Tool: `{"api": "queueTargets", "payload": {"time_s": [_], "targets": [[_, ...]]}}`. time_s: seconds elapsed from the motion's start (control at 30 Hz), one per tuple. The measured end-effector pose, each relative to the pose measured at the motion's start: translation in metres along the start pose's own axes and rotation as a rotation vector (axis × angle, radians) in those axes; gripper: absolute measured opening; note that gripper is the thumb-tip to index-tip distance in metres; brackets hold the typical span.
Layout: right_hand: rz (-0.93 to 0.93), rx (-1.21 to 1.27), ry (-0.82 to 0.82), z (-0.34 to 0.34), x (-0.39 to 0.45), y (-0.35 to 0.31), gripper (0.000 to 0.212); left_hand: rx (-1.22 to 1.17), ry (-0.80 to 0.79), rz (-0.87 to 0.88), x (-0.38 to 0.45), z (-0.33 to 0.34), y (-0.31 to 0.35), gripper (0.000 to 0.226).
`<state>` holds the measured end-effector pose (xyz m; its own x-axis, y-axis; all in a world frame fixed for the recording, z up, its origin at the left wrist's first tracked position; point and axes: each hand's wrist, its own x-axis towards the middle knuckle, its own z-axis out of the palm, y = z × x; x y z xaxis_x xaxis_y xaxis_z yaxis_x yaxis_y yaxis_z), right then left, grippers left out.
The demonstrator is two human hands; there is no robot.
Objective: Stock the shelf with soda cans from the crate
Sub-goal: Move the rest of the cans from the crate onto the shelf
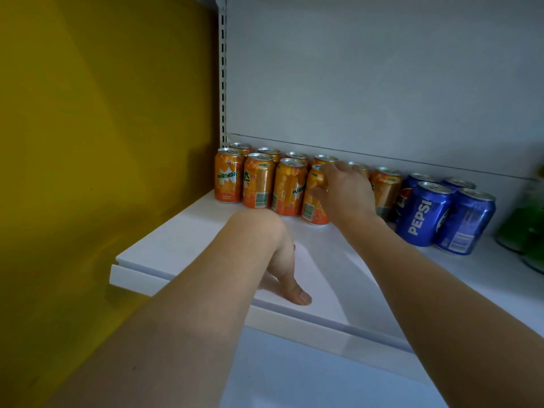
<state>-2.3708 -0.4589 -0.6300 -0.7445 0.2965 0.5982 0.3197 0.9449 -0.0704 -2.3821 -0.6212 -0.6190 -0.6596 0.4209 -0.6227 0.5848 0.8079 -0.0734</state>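
Shelf (182,245) partly stocked — orange cans (259,181), blue cans (424,213) lined at back. Right hand (344,189) grips front-row orange can (313,198); left hand (282,266) rests on edge, holding nothing. Front space unfilled — crate unseen.

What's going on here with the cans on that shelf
A person is stocking a white shelf with soda. Their right hand grips an orange Mirinda can standing in the front row of orange cans, apparently setting it into line. Their left hand rests on the shelf near its front edge, fingers pointing down. Blue Pepsi cans stand upright to the right of the orange ones, and green bottles show at the far right edge. No crate is in view.
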Motion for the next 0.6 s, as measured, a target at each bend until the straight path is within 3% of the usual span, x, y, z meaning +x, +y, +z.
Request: {"api": "queueTargets", "payload": {"time_s": [0.3, 0.47, 0.53, 0.6], "targets": [[0.013, -0.064, -0.04, 0.007, 0.004, 0.0, 0.049, -0.01, 0.139, 0.076, -0.018, 0.007, 0.0, 0.117], [0.005, 0.009, -0.144, -0.012, -0.01, -0.001, 0.065, -0.118, 0.306, 0.143, -0.031, 0.022, -0.003, 0.109], [-0.047, 0.013, -0.05, -0.021, -0.03, -0.001, 0.062, -0.17, 0.38, 0.163, -0.036, 0.033, -0.006, 0.105], [-0.187, 0.035, 0.145, -0.028, -0.053, -0.001, 0.04, -0.269, 0.421, 0.158, -0.04, 0.051, -0.01, 0.095]]}}
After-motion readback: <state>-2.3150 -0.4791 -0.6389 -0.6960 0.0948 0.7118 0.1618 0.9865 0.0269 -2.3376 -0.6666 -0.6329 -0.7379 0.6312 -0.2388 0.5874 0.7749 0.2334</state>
